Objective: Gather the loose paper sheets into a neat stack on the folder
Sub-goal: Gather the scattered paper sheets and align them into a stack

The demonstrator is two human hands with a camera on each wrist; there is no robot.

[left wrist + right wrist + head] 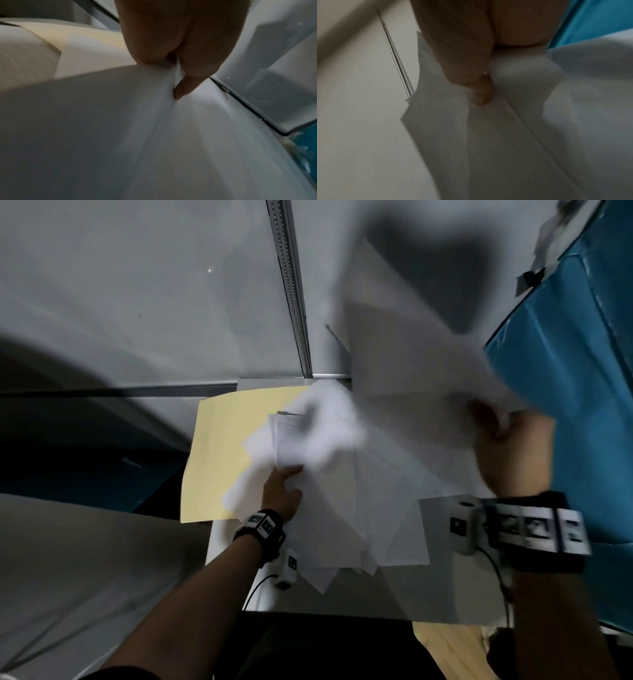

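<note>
A pale yellow folder point(222, 453) lies on the small white table point(394, 594), jutting over its left edge. Several white paper sheets point(370, 501) lie fanned and askew over the folder's right part and the table. My left hand point(284, 484) pinches a blurred, lifted white sheet point(318, 422) at its near edge; in the left wrist view the thumb point(181, 90) presses into this sheet point(137, 135). My right hand point(503, 436) is raised at the right and grips a bundle of sheets point(411, 357) held up in the air. The right wrist view shows fingers point(481, 94) clamped on that bundle point(488, 142).
A grey partition wall point(137, 302) with a metal rail point(291, 285) stands behind the table. A blue panel point(582, 405) closes the right side. A pale surface point(85, 559) lies lower left. A wooden floor patch point(445, 645) shows below the table.
</note>
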